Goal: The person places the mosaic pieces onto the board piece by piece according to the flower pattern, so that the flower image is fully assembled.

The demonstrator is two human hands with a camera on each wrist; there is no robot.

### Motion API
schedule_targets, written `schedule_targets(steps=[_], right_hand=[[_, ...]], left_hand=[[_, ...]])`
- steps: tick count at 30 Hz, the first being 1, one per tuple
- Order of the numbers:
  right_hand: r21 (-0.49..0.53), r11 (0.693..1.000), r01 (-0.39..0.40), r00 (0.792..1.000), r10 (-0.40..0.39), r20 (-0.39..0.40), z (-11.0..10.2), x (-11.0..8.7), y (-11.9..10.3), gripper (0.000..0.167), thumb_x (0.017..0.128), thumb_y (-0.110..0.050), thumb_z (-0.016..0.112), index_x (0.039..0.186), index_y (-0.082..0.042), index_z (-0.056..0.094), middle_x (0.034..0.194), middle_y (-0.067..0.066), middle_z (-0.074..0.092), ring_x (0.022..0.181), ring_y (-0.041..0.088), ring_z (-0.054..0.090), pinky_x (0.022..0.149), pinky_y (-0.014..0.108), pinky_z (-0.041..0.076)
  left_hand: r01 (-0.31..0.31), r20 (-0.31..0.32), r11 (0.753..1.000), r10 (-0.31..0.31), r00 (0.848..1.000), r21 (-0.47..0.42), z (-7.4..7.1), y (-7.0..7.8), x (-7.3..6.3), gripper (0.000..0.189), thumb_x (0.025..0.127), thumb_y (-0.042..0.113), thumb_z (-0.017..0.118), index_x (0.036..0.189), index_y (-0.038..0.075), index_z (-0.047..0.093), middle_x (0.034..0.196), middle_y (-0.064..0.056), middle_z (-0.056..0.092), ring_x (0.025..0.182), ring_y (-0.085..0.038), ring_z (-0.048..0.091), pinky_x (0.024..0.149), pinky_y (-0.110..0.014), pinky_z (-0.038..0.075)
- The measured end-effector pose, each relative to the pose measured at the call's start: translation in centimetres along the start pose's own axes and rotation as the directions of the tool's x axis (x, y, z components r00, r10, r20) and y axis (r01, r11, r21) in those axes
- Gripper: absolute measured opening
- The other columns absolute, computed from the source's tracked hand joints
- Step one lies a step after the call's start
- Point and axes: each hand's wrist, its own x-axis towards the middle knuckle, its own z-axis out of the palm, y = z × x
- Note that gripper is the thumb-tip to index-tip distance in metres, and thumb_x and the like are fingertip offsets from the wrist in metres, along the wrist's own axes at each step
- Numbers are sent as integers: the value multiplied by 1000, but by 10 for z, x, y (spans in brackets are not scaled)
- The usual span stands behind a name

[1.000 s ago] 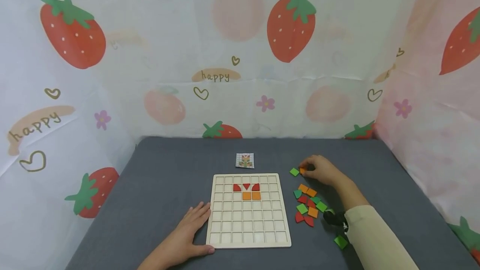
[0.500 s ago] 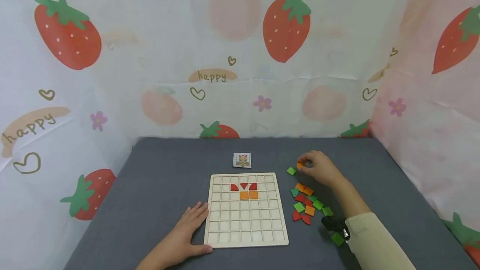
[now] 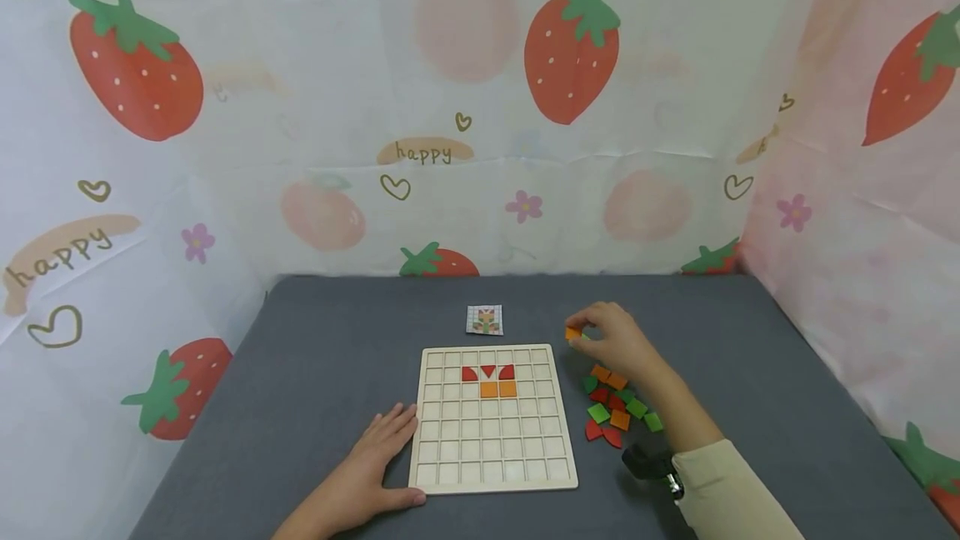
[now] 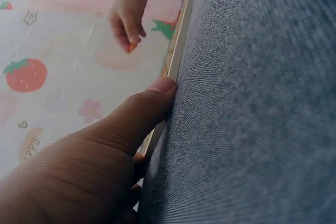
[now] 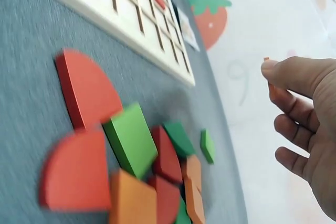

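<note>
The right hand (image 3: 611,340) pinches an orange tile (image 3: 573,332) between thumb and index finger, holding it up clear of the table (image 3: 337,340), out past the far right corner of the grid board (image 3: 490,429); its other fingers curl loosely in the right wrist view. A lone green tile (image 5: 208,146) lies on the table near that hand, partly hidden by it in the head view. The left hand (image 3: 375,469) rests against the board's left edge, its fingers fairly straight and its thumb apart from them, touching the board's near left corner. The board lies flat, well in from the table's left and right edges. In its second row from the far edge sit three red pieces (image 3: 487,371) side by side, and two orange squares (image 3: 507,388) fill cells just nearer, below the middle and right ones. A small printed card (image 3: 484,320) lies between the board and the table's far edge. Between the board and the table's right edge is a loose cluster of red, green and orange pieces (image 3: 620,420). Strawberry-printed cloth (image 3: 337,48) hangs behind the table's far edge.
</note>
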Motion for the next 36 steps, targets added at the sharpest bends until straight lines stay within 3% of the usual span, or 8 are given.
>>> schedule_targets(steps=[5,15,24,27,30,32,36], right_hand=[[17,999,30,1000,-30,3,10,-1,-18,26,95,-16,76,120,-12,75,116,5,68,114,36,56,96,54,50],[43,996,79,997,-80,7,33,1,-46,24,93,-18,78,117,-18,76,114,-3,68,115,26,56,97,52,50],[61,995,85,995,-87,43,52,5,-65,26,91,-18,80,117,-15,77,113,-4,69,117,24,54,107,56,42],[71,993,98,993,-103,58,59,8,-70,28,90,-18,80,117,-13,77,111,-4,69,117,26,54,109,57,41],[91,990,111,991,-117,67,68,10,-76,27,90,-18,81,116,-12,78,108,-5,70,117,26,55,111,59,37],[81,989,124,989,-130,76,73,11,-79,26,89,-19,82,114,-12,78,106,-6,70,115,26,56,111,59,37],[72,988,140,984,-147,103,85,13,-84,25,90,-19,81,114,-12,78,108,-4,71,116,27,56,109,60,37]], left_hand=[[1,-5,1000,-1,1000,-4,1,-1,0,108,80,62,79,157,-1,37,168,-13,28,157,-39,16,125,-62,9],[38,10,999,-38,999,-19,0,-3,-1,112,78,64,79,158,1,35,169,-9,25,159,-34,12,125,-47,4],[14,0,1000,-14,1000,-6,2,-2,0,109,79,65,78,157,0,37,168,-11,27,157,-38,15,126,-60,8],[26,4,1000,-26,1000,-11,2,-2,1,110,78,65,79,158,0,37,169,-9,26,158,-36,14,129,-38,1],[36,5,999,-36,999,-17,2,-3,0,111,78,64,79,158,1,37,169,-8,25,158,-34,13,122,-16,-8],[23,1,1000,-23,1000,-11,2,-3,0,110,78,64,79,157,0,38,169,-9,26,158,-36,14,126,-21,-6],[18,5,1000,-18,1000,-10,2,-2,-1,109,79,64,79,157,0,38,169,-10,27,158,-37,14,127,-49,4]])
